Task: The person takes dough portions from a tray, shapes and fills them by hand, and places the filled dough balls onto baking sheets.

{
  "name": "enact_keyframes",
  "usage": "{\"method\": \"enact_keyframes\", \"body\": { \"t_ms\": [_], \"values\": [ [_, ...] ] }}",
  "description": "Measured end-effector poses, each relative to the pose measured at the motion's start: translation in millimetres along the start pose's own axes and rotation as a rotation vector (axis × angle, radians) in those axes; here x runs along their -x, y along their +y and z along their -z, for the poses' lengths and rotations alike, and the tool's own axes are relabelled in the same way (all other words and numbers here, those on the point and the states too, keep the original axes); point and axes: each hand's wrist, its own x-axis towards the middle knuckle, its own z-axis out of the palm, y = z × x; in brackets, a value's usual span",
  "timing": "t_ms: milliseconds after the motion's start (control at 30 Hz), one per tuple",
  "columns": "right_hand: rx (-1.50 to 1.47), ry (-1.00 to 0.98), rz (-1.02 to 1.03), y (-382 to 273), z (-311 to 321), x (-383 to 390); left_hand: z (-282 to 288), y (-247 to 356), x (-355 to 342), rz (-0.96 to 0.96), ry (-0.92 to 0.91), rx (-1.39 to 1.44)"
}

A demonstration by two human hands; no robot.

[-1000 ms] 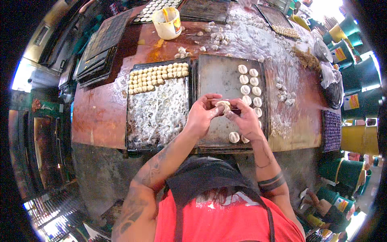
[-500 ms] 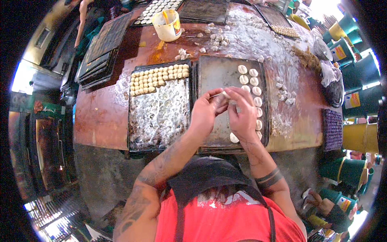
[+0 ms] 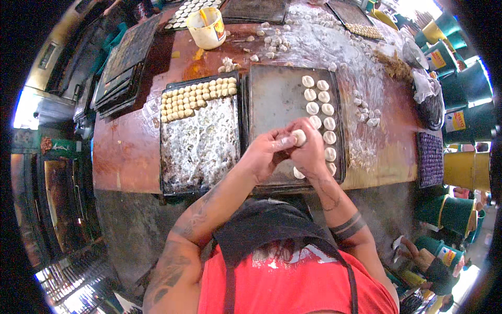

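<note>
Dough (image 3: 298, 137) over tray (image 3: 272, 94), held by left hand (image 3: 265, 153) and right hand (image 3: 307, 150), fingers of both curled in on it. Tray's upper left open; rounds (image 3: 327, 109) line right edge in two columns.

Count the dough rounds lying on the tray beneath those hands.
12 visible dough rounds: seven in the right column, four beside its top, one lower left; hands may hide more.

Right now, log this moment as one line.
left grip: on dough ball | right grip: on same ball | beneath: gray tray, dough rounds mostly right | left: floured tray, smaller balls at far end
</note>
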Motion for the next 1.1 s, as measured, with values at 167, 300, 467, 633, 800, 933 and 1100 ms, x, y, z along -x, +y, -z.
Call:
{"method": "enact_keyframes", "body": {
  "t_ms": [167,300,467,633,800,933,1100],
  "values": [
    [-0.113,-0.004,-0.275,-13.8,0.0,14.6,13.7,-6.5,4.4,-0.38,0.376,-0.781],
    [0.155,-0.239,-0.435,-0.1,20.0,35.1,59.8,-43.8,12.9,-0.307,0.183,-0.999],
    [0.605,-0.391,0.137,56.9,2.4,87.0,79.1,-32.6,11.1,-0.311,0.344,-0.914],
    [0.697,-0.525,0.271,34.8,11.8,105.9,80.7,-22.4,15.6,-0.275,0.336,-0.993],
    [0.586,-0.863,0.183,21.0,30.6,32.5,74.8,-38.4,10.1,-0.133,0.27,-0.78],
    [0.626,-0.003,0.219,123.3,113.7,-48.7,76.4,-29.8,13.9,-0.089,0.318,-0.818],
    [1.082,-0.006,-0.118,230.5,200.7,-73.1,84.0,-16.8,11.5,-0.177,0.447,-0.823]
  ]
}}
